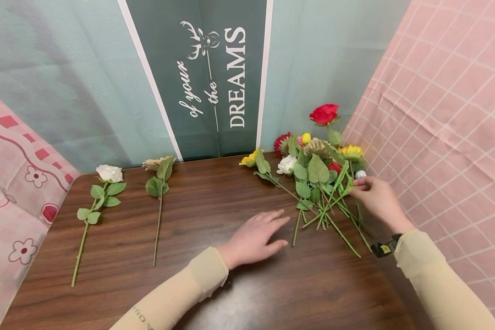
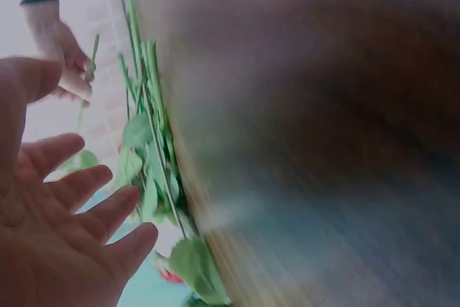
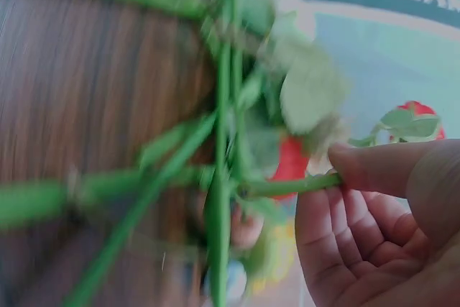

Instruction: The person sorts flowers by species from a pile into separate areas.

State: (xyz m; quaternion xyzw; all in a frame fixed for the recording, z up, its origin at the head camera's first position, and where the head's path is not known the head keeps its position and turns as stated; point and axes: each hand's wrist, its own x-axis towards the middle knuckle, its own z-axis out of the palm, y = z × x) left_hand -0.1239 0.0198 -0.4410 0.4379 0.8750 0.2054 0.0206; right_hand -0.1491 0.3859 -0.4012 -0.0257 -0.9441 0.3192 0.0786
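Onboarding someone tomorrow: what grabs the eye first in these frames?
The flower pile at the table's far right, a red rose sticking up behind it. The right hand pinches a stem there; the left hand lies flat mid-table. A white rose lies far left.

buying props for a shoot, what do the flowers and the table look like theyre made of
Flowers: seemingly artificial, fabric petals and leaves on plastic stems; the stems are uniformly green and smooth, the one pinched by the right hand looks glossy in the right wrist view. Not certain.

Table: dark wood-grain top, likely laminate or veneer; the grain is regular, with a soft sheen near the front edge. The left hand rests flat on it.
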